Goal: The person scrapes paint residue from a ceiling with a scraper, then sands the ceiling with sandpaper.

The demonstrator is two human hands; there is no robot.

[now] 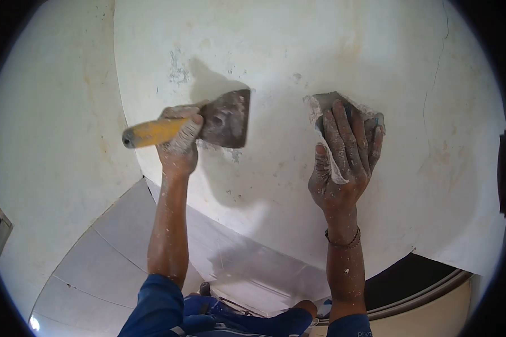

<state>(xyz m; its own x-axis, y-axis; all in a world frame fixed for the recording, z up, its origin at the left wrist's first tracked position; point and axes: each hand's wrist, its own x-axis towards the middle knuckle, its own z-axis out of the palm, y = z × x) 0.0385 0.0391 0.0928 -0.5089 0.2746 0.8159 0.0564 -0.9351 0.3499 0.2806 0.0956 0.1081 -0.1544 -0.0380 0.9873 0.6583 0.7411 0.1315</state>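
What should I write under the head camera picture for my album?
Left hand holds a yellow-handled scraper; right hand presses a crumpled cloth.

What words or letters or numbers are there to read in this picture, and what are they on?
"PI", as best I can tell: small pale letters on the right blue sleeve. The marks after it are too blurred and close to the picture's edge to read.
I can't read any word, brand or number on the scraper or the wall.
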